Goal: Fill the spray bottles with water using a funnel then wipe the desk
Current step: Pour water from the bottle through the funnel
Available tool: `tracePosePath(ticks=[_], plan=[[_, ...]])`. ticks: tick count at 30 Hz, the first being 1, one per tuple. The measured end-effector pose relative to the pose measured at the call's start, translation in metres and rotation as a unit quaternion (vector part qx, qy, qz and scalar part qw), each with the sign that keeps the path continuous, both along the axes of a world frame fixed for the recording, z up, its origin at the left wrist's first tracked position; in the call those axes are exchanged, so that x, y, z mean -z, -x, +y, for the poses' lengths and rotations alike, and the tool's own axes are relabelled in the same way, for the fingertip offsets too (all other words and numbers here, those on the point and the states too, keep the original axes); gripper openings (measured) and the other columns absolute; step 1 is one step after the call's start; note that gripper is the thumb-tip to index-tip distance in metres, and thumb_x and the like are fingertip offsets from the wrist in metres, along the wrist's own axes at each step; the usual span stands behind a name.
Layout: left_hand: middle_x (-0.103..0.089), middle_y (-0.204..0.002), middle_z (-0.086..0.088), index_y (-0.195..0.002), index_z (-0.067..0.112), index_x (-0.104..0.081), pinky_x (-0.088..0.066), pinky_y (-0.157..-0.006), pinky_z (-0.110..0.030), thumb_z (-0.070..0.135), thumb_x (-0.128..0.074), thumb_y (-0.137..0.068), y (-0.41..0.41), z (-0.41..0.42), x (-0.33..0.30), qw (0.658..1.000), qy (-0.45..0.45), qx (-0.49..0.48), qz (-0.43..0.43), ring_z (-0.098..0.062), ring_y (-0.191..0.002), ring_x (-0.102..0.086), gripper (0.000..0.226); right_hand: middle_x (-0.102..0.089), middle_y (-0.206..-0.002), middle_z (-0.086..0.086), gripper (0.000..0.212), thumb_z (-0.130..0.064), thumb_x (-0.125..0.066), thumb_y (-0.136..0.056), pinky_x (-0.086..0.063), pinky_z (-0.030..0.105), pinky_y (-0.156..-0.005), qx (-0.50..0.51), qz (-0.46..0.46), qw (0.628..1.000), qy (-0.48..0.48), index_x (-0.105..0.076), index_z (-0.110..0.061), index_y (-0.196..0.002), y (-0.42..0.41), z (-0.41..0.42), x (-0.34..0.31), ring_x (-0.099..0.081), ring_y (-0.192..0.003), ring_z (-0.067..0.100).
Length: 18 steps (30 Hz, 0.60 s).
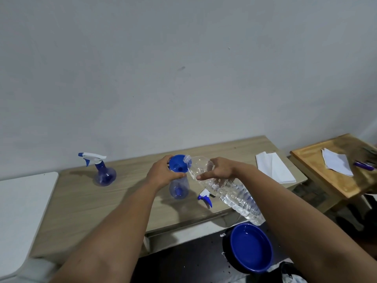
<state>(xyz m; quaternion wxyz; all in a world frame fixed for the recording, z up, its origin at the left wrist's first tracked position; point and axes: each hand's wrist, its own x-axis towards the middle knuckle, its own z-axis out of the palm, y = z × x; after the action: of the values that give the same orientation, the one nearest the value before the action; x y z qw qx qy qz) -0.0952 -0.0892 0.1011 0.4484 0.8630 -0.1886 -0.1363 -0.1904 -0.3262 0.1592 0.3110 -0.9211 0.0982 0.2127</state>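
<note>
A blue funnel [178,163] sits in the neck of an open blue spray bottle [179,189] on the wooden desk [85,203]. My left hand [163,172] grips the funnel and the bottle's neck. My right hand [219,168] holds a large clear water bottle [230,188], tilted so that its mouth rests at the funnel's rim. The bottle's loose trigger head [205,198] lies on the desk just to the right. A second spray bottle [103,172], capped with its white and blue trigger, stands at the far left of the desk.
A folded white cloth [274,167] lies at the desk's right end. A blue basin [252,248] sits on the dark floor below the desk's front edge. To the right stands a wooden side table [326,174] with papers and a purple object. A white surface [18,211] adjoins the left.
</note>
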Motion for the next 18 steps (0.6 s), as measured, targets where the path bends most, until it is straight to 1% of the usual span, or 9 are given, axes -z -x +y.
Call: tracePosePath(ticks=[3, 5, 7, 9, 10, 11, 13, 15, 18], plan=[[-0.068, -0.110, 0.019, -0.128, 0.034, -0.059, -0.056, -0.090, -0.036, 0.050, -0.092, -0.050, -0.0009, 0.0000, -0.0002, 1.000, -0.002, 0.000, -0.003, -0.004, -0.098, -0.065, 0.086, -0.065, -0.077, 0.014, 0.067, -0.073, -0.082, -0.071, -0.053, 0.031, -0.062, -0.009, -0.001, 1.000, 0.008, -0.059, -0.012, -0.086, -0.0027, 0.0013, -0.0028, -0.065, -0.068, 0.026], [-0.068, -0.108, 0.020, -0.126, 0.035, -0.059, -0.056, -0.090, -0.036, 0.049, -0.092, -0.051, -0.0005, -0.0009, -0.0009, 1.000, -0.002, 0.001, -0.004, -0.003, -0.097, -0.065, 0.083, -0.069, -0.078, 0.009, 0.068, -0.073, -0.083, -0.070, -0.052, 0.027, -0.059, 0.003, 0.003, 1.000, 0.007, -0.060, -0.011, -0.088, -0.0030, 0.0019, -0.0048, -0.069, -0.065, 0.023], [-0.067, -0.105, 0.021, -0.124, 0.035, -0.059, -0.056, -0.090, -0.035, 0.045, -0.093, -0.054, 0.0002, -0.0021, -0.0018, 1.000, 0.000, 0.004, -0.005, -0.002, -0.096, -0.064, 0.079, -0.070, -0.080, 0.007, 0.073, -0.074, -0.084, -0.069, -0.055, 0.029, -0.062, 0.013, 0.005, 1.000, 0.009, -0.062, -0.008, -0.092, -0.0038, 0.0007, -0.0042, -0.071, -0.066, 0.022], [-0.066, -0.102, 0.023, -0.121, 0.038, -0.059, -0.056, -0.090, -0.034, 0.043, -0.093, -0.055, 0.0008, -0.0029, -0.0028, 1.000, 0.000, 0.005, -0.008, 0.000, -0.095, -0.064, 0.074, -0.068, -0.083, 0.008, 0.092, -0.078, -0.083, -0.064, -0.057, 0.036, -0.071, 0.010, 0.006, 1.000, 0.005, -0.064, 0.002, -0.104, -0.0051, 0.0006, -0.0038, -0.068, -0.070, 0.023], [-0.065, -0.100, 0.025, -0.118, 0.039, -0.058, -0.056, -0.089, -0.034, 0.043, -0.093, -0.055, 0.0008, -0.0030, -0.0033, 1.000, 0.000, 0.005, -0.009, 0.002, -0.094, -0.063, 0.072, -0.069, -0.085, 0.010, 0.099, -0.081, -0.082, -0.060, -0.060, 0.039, -0.076, 0.010, 0.006, 1.000, 0.005, -0.066, 0.003, -0.110, -0.0062, 0.0004, -0.0027, -0.069, -0.072, 0.024], [-0.064, -0.099, 0.026, -0.116, 0.041, -0.057, -0.055, -0.089, -0.033, 0.043, -0.093, -0.055, 0.0007, -0.0033, -0.0036, 1.000, -0.001, 0.005, -0.010, 0.003, -0.093, -0.063, 0.071, -0.072, -0.087, 0.013, 0.098, -0.081, -0.082, -0.059, -0.062, 0.044, -0.082, 0.006, 0.007, 1.000, 0.004, -0.068, 0.001, -0.110, -0.0069, 0.0003, -0.0025, -0.072, -0.074, 0.027], [-0.063, -0.097, 0.028, -0.111, 0.045, -0.054, -0.056, -0.089, -0.033, 0.044, -0.093, -0.055, 0.0005, -0.0036, -0.0046, 1.000, -0.001, 0.005, -0.010, 0.004, -0.093, -0.062, 0.068, -0.076, -0.091, 0.014, 0.078, -0.076, -0.084, -0.064, -0.063, 0.046, -0.084, -0.001, 0.016, 1.000, 0.002, -0.071, -0.008, -0.101, -0.0082, 0.0006, -0.0051, -0.076, -0.079, 0.030], [-0.063, -0.096, 0.028, -0.110, 0.047, -0.053, -0.056, -0.089, -0.034, 0.045, -0.093, -0.054, 0.0000, -0.0040, -0.0048, 1.000, -0.004, 0.006, -0.012, 0.001, -0.094, -0.063, 0.069, -0.077, -0.093, 0.013, 0.066, -0.070, -0.085, -0.070, -0.064, 0.043, -0.080, 0.003, 0.018, 1.000, 0.003, -0.071, -0.013, -0.100, -0.0089, 0.0003, -0.0078, -0.077, -0.080, 0.031], [-0.065, -0.100, 0.025, -0.115, 0.043, -0.057, -0.056, -0.089, -0.036, 0.049, -0.091, -0.052, -0.0013, -0.0041, -0.0035, 1.000, -0.009, 0.003, -0.011, -0.002, -0.095, -0.064, 0.072, -0.073, -0.088, 0.008, 0.064, -0.068, -0.084, -0.073, -0.061, 0.036, -0.071, 0.004, 0.015, 1.000, 0.009, -0.070, -0.011, -0.101, -0.0095, 0.0005, -0.0092, -0.073, -0.074, 0.024]])
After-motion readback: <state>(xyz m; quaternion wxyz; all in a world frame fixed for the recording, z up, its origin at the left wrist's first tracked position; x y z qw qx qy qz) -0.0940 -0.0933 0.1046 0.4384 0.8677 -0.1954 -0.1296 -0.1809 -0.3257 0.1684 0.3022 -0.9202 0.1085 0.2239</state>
